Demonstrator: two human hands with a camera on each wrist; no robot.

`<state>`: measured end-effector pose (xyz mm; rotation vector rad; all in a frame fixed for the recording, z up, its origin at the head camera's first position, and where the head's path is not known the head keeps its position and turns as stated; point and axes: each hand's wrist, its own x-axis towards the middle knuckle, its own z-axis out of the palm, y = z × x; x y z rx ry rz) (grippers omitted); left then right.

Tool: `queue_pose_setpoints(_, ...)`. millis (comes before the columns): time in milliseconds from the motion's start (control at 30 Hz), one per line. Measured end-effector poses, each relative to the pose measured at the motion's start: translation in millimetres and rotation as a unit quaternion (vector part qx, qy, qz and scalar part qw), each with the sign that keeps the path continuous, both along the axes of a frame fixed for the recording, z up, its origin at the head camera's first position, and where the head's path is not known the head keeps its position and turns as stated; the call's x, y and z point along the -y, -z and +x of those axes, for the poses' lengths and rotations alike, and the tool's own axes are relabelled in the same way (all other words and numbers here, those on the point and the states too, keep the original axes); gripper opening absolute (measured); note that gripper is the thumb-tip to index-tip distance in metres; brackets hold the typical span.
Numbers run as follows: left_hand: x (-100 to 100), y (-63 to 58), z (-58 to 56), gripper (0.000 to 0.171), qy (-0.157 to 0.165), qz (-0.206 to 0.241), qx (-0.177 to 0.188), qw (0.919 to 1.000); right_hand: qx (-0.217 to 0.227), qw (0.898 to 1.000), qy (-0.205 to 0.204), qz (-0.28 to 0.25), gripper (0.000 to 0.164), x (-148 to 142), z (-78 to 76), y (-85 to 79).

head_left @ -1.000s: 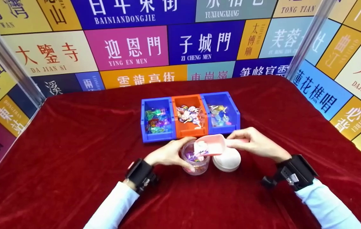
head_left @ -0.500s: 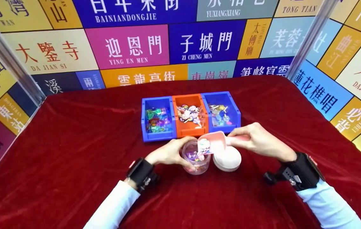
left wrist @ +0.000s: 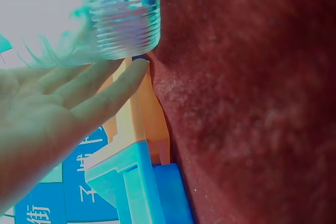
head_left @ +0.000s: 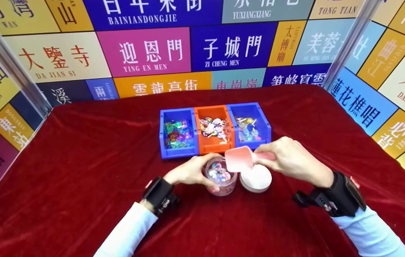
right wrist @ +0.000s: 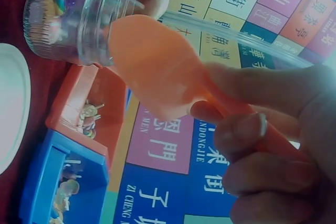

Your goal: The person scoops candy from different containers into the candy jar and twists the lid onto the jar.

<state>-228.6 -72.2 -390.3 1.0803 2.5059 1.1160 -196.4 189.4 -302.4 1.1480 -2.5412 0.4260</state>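
Note:
My left hand [head_left: 191, 172] holds a clear ribbed jar [head_left: 225, 187] from its left side, fingers behind and thumb in front. Small colourful pieces [head_left: 219, 173] fill the jar up near its mouth. In my right hand [head_left: 290, 159] is the handle of a pink scoop [head_left: 239, 159], tilted beside and above the jar's rim. No pieces show on the scoop's visible face; the right wrist view shows the scoop [right wrist: 155, 64] close to the jar [right wrist: 68, 22]. A round white lid [head_left: 256, 178] lies right of the jar. In the left wrist view, fingers [left wrist: 113, 90] touch the jar [left wrist: 123, 19].
Behind the jar stand three joined bins: a blue one [head_left: 179, 153] with shiny pieces, an orange one [head_left: 216, 148] with small lollipop-like pieces, and another blue one [head_left: 266, 125] with clear pieces. Red velvet cloth [head_left: 99, 160] covers the table. Printed panels [head_left: 145, 53] rise at the back.
The pale pieces on the scoop have dropped into the jar, which looks fuller. My right hand has turned the scoop over and moved it slightly right. My left hand stays around the jar.

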Motion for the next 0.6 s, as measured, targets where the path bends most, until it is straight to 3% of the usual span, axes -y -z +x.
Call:
queue_pose_setpoints(333, -1, -2.2, 0.0, 0.074, 0.005, 0.001, -0.005, 1.0000, -0.001, 1.000, 0.010, -0.004, 0.012, -2, 0.1, -2.0)
queue_pose_setpoints(600, 5, -4.3, 0.0, 0.077, 0.006, -0.010, 0.014, 0.9998, 0.068, 0.997, -0.020, -0.035, 0.011, -9, -8.2, 2.3)
